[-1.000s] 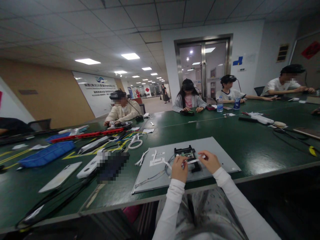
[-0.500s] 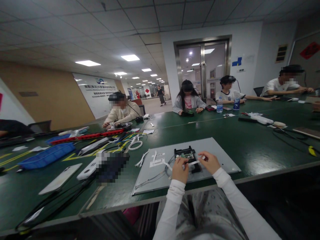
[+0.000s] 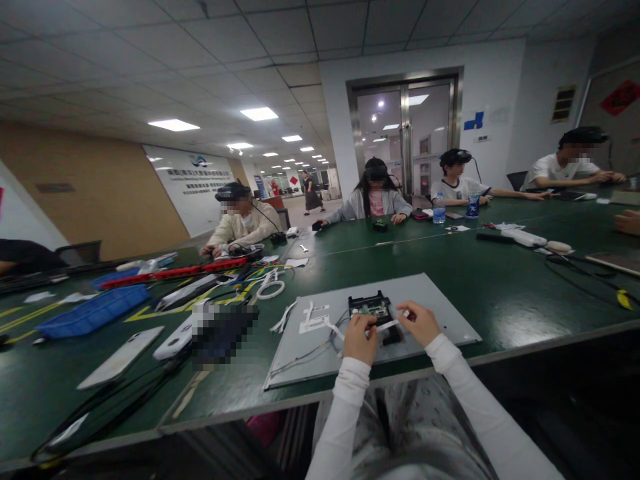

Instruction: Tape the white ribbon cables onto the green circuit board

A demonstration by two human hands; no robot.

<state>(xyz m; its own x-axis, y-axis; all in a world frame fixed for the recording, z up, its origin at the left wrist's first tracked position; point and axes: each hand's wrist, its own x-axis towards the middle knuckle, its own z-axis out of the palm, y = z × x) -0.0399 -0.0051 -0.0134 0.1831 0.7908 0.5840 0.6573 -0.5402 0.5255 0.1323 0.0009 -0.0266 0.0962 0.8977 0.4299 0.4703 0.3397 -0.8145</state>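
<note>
A grey flat panel [image 3: 310,357] lies on the green table before me. On it sits a black bracket [image 3: 356,303] with a green circuit board [image 3: 383,313] inside. Between my hands stretches a short white strip [image 3: 386,326], which looks like tape or a flat ribbon cable. My left hand [image 3: 360,339] pinches its left end, just in front of the bracket. At the other end, the fingertips of my right hand [image 3: 419,325] are closed on the strip. Thin grey cables [image 3: 313,358] run over the panel left of my left hand, near white labels [image 3: 316,322].
Left of the panel are white strips [image 3: 284,319], a roll of white tape [image 3: 271,289], a white phone [image 3: 121,357], a blue tray [image 3: 93,313] and a red power strip [image 3: 175,272]. Co-workers sit across the table. A water bottle [image 3: 439,209] stands at the far side.
My hands and the white strip stay almost in place. Across the table, a co-worker's arm has stretched out to the left, leaving a small dark item on the table. A distant walker has moved left.
</note>
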